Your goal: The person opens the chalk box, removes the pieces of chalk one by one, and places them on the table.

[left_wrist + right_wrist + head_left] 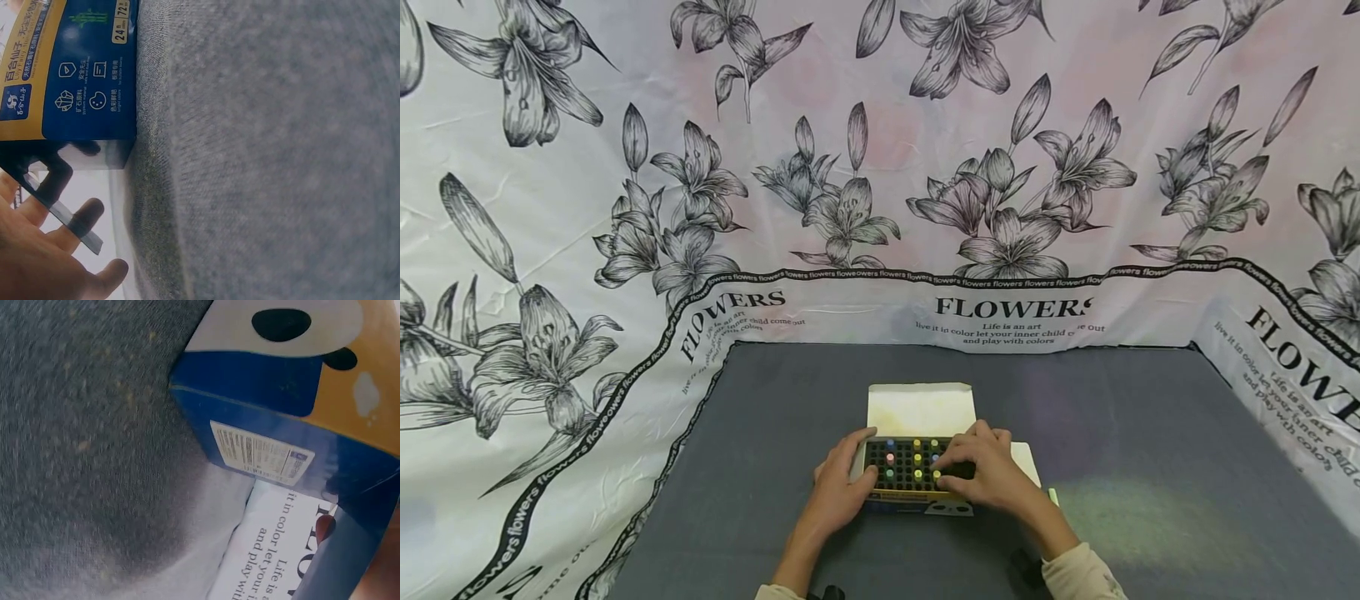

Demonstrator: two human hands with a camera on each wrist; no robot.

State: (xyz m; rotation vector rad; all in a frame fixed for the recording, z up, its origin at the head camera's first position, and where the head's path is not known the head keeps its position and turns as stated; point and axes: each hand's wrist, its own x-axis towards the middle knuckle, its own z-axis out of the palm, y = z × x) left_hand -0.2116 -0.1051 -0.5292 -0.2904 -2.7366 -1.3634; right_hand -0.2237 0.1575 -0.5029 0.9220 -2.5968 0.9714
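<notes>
An opened box of chalk (917, 497) lies on the grey cloth, its white lid (920, 408) folded back. Coloured chalk sticks (917, 458) stand in some holes of its black insert, with yellow ones in the middle column. My left hand (841, 483) holds the box's left side, thumb at the front corner and a fingertip at the back corner. In the left wrist view the fingers (87, 215) spread beside a side flap. With thumb and forefinger my right hand (988, 467) pinches a yellow chalk stick (937, 474) at the insert's right part, hiding the holes beyond.
A white side flap (1025, 463) sticks out right of the box. Beside the right wrist a small pale yellow-green piece (1053, 497) shows. White flower-printed cloth (850, 308) hangs behind and around the grey tabletop (775, 392).
</notes>
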